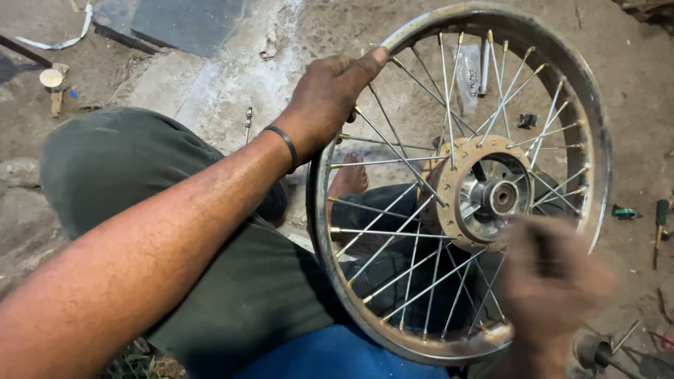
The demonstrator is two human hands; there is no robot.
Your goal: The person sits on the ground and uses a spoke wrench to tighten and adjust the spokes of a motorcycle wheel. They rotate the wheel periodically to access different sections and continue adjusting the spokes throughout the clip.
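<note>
The left arm (pixel 140 245) is bare, with a thin dark band (pixel 286 146) round the wrist. The person wears dark green trousers (pixel 133 168) and one bare foot (pixel 349 180) shows.

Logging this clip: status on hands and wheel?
Left hand grips rim. Right hand blurred at lower spokes, grip unclear. Wheel rests on lap. Tools on ground.

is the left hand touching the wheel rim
Touching. The head view shows the left hand gripping the spoked wheel's rim at its upper left, with the thumb lying along the rim's edge and the fingers among the spokes.
</note>
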